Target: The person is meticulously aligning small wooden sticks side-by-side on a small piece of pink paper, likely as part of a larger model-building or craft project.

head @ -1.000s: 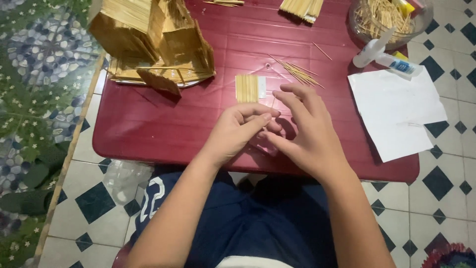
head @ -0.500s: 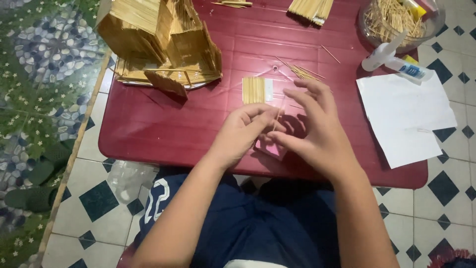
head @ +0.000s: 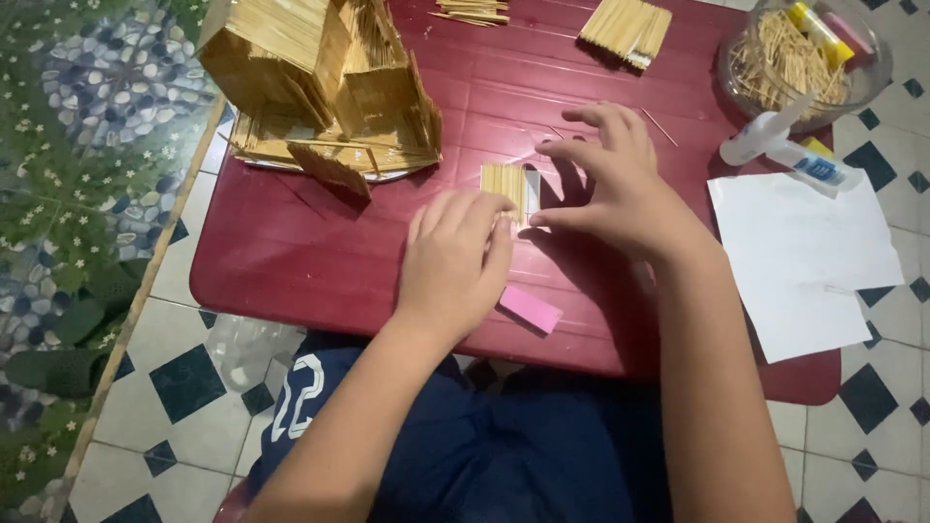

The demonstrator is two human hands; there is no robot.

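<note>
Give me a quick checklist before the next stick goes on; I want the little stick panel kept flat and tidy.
1. Stick panel lies flat on the red table: ok.
2. Left hand fingertips touch the panel's near edge: ok.
3. Right hand beside the panel, thumb at its corner: ok.
4. Glue bottle within reach, lying on its side: ok.
5. Glue wet on panel: cannot tell.
6. Pink block clear of the panel: ok.

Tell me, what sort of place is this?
Probably a home craft corner: a low red table on a tiled floor, with a stick-built model house and a glue bottle.
</note>
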